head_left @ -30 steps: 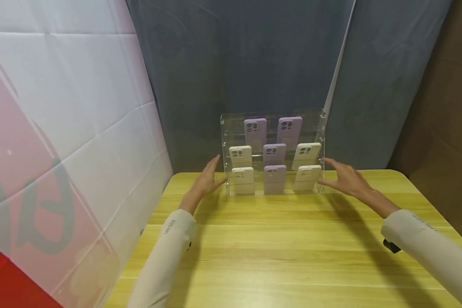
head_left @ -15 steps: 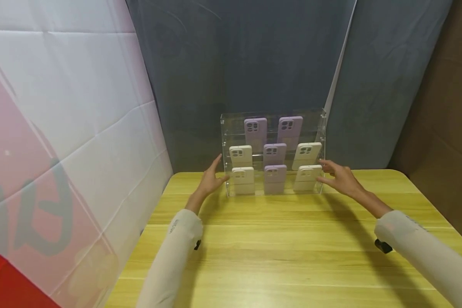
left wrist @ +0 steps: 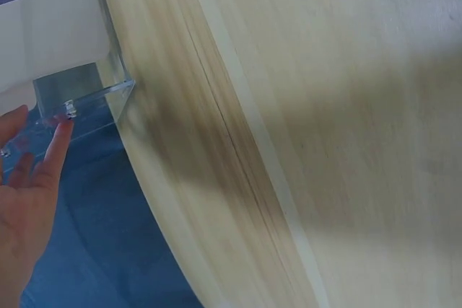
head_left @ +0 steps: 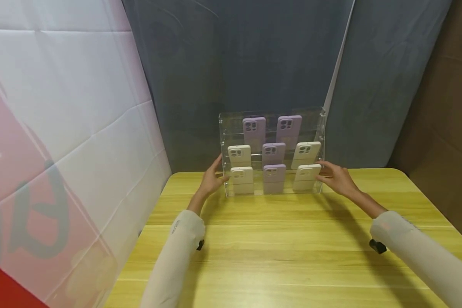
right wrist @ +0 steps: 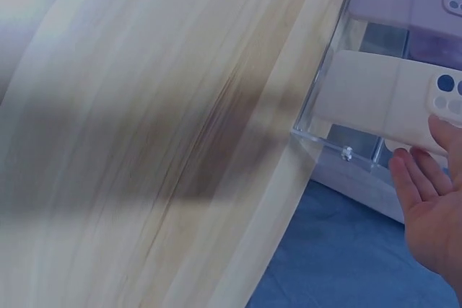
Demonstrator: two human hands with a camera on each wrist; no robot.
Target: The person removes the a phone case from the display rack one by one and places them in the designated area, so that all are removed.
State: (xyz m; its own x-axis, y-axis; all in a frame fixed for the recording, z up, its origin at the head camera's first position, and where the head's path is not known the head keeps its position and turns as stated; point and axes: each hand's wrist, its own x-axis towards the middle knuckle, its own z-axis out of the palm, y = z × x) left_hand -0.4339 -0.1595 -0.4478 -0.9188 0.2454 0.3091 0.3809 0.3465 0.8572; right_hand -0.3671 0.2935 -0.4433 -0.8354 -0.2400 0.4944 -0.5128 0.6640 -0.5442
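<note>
A clear acrylic display stand (head_left: 223,126) holds white and lilac phone cases in tiers. At its left side is my left hand (head_left: 211,179), thumb by the front edge near the lower left white phone case (head_left: 241,179). In the left wrist view one of its extended fingers (left wrist: 58,146) meets the side panel at a metal screw. My right hand (head_left: 340,179) reaches to the lower right white phone case (head_left: 306,177). Its thumb lies at the case's camera cutouts in the right wrist view, while the other fingers (right wrist: 411,182) extend along the side edge.
The stand is near the back of a yellow wood-grain table (head_left: 269,248). Behind it hangs a dark grey-blue curtain (head_left: 238,55). A white printed cloth (head_left: 100,94) borders the left, and a brown panel (head_left: 439,107) the right.
Both hands have moved inward to the stand's sides. The right thumb and fingers now overlap the lower right white phone case. The stand and the cases stay in place.
</note>
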